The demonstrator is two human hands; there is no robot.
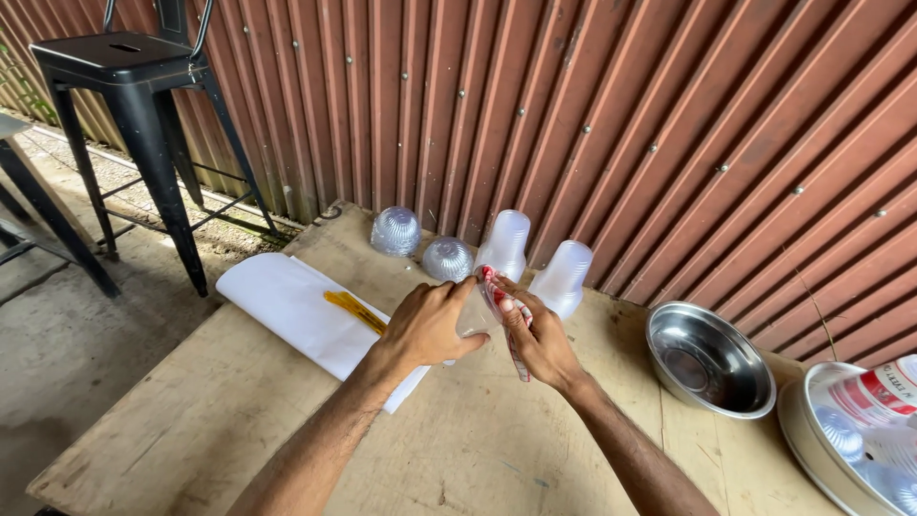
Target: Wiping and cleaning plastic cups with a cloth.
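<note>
Head view: our left hand [427,323] clenched a clear plastic cup [475,320] mid-table; our right hand [541,336], at the cup's 3 o'clock, pinched a red-patterned cloth [503,315] against it. Stacked cups [506,244] stood at 12 o'clock.

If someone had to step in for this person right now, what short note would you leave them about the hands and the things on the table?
Left hand: wrapped around a clear plastic cup, gripping it.
Right hand: holding a red and white cloth against the cup's mouth.
On the wooden table: two upturned cup stacks by the wall, two clear domed lids, a white paper roll, a steel bowl, and a round metal tray holding more clear plastic pieces.
Done: one cup is picked up and under the cloth.
Left: the stacked cups stand untouched.
</note>
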